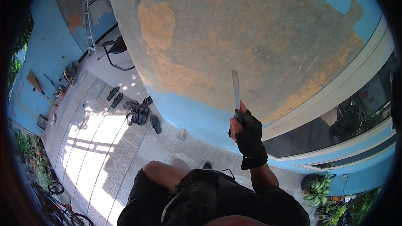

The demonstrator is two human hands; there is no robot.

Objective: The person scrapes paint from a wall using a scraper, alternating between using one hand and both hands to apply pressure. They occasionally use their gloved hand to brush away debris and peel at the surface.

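- The patchy wall (234, 29) fills the upper middle of the view, mostly bare grey and orange-brown, with blue paint left along its lower edge and upper right corner.
- The right hand (248, 132), in a black fingerless glove, is in front of the wall's lower part, its fingers closed round the handle of a scraper (235, 88).
- The scraper's flat blade points up over the wall's bare surface; whether it touches, I cannot tell.
- The left hand is out of view, so I cannot tell its state.
- Left of the wall stand a folding ladder (87, 21) and a black chair (117, 47).
- Dark sandals (135, 112) lie on the floor (155, 148) near the wall's lower left corner.
- Right of the wall, beyond a pale frame, is a dark window (310, 136).
- Below and right of the wall is a leafy plant (319, 192).
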